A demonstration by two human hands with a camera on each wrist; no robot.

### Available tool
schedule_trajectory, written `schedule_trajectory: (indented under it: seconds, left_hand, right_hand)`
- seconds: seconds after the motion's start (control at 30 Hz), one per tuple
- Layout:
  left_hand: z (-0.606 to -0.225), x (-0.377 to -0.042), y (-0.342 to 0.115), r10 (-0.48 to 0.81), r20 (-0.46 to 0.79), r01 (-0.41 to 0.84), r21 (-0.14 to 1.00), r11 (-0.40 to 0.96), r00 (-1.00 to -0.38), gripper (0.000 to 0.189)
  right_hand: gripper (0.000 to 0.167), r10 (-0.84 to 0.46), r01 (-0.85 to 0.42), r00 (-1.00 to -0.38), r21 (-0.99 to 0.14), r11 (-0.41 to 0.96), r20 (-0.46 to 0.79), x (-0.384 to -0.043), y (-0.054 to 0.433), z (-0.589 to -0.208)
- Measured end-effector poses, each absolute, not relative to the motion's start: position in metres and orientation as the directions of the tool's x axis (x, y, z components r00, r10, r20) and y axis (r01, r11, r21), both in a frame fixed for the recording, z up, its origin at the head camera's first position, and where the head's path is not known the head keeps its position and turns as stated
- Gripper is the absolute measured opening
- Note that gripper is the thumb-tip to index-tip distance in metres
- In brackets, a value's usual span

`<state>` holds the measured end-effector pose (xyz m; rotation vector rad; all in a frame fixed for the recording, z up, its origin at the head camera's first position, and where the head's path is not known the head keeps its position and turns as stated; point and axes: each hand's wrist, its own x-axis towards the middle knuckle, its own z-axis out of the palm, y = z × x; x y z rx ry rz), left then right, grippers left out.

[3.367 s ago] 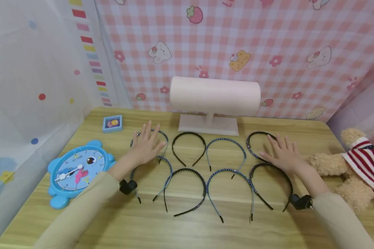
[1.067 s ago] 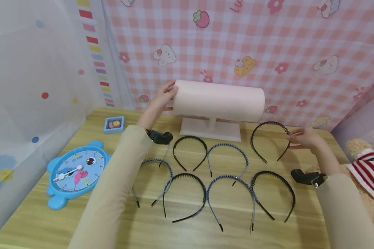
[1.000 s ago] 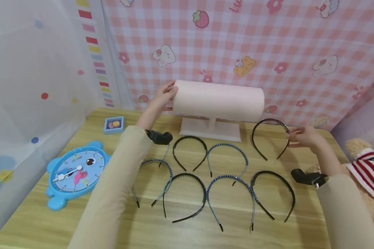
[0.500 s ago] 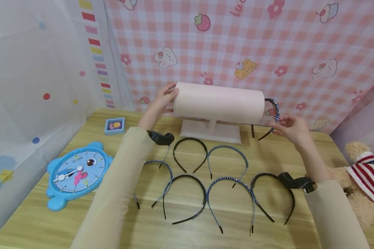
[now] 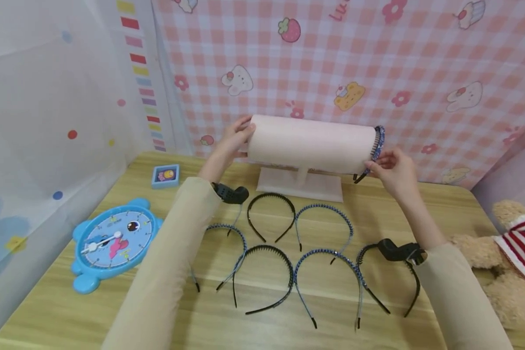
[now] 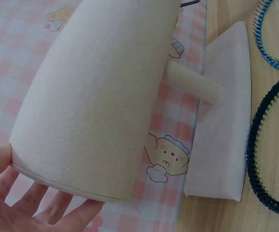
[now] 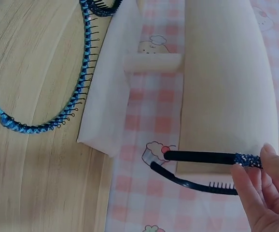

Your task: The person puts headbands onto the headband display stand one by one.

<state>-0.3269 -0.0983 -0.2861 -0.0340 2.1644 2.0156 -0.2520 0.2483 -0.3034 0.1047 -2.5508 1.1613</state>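
A cream padded display stand (image 5: pixel 310 143), a horizontal cylinder on a post and flat base, stands at the back of the table. My left hand (image 5: pixel 233 142) holds the cylinder's left end, with thumb and spread fingers (image 6: pixel 57 205) at the rim in the left wrist view. My right hand (image 5: pixel 395 175) pinches a black toothed headband (image 5: pixel 378 138) with dark blue glitter between thumb and fingers. It arches over the cylinder's right end. In the right wrist view, both black tips of that headband (image 7: pixel 202 157) extend past the cylinder's edge.
Several black and blue toothed headbands (image 5: pixel 271 195) lie in two rows before the stand; my left sleeve hides part of one. A blue toy clock (image 5: pixel 142 250) and small blue picture frame (image 5: pixel 165 176) are at left. A teddy bear (image 5: pixel 503 291) sits at right.
Both hands were spread over the headbands. My left hand moved to the stand's left end; my right lifted the back-right headband off the table and brought it left over the cylinder's right end.
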Motion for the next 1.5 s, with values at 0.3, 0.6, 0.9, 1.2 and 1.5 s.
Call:
schedule_trajectory:
  seconds: [0.3, 0.6, 0.9, 1.2, 1.5]
  left_hand:
    - [-0.280, -0.329, -0.096, 0.097, -0.149, -0.141, 0.986, 0.085, -0.984, 0.047]
    - [-0.280, -0.330, -0.097, 0.080, -0.145, -0.138, 0.986, 0.090, -0.986, 0.046]
    - [-0.281, -0.328, -0.100, 0.082, -0.147, -0.138, 0.984, 0.109, -0.986, 0.047]
    - [-0.283, -0.327, -0.101, 0.087, -0.146, -0.136, 0.985, 0.109, -0.986, 0.047]
    - [-0.286, -0.326, -0.099, 0.103, -0.149, -0.138, 0.985, 0.106, -0.984, 0.047]
  right_hand:
    - [0.031, 0.045, -0.264, -0.909, -0.656, 0.707, 0.414, -0.259, 0.244, -0.302]
    - [0.032, 0.029, -0.274, -0.894, -0.597, 0.754, 0.447, -0.266, 0.249, -0.299]
    - [0.106, -0.086, -0.256, -0.949, -0.581, 0.772, 0.303, -0.280, 0.265, -0.288]
    - [0.127, -0.233, -0.281, -0.959, -0.452, 0.847, 0.160, -0.297, 0.275, -0.273]
    - [0.134, -0.364, -0.359, -0.931, -0.279, 0.891, 0.036, -0.307, 0.272, -0.255]
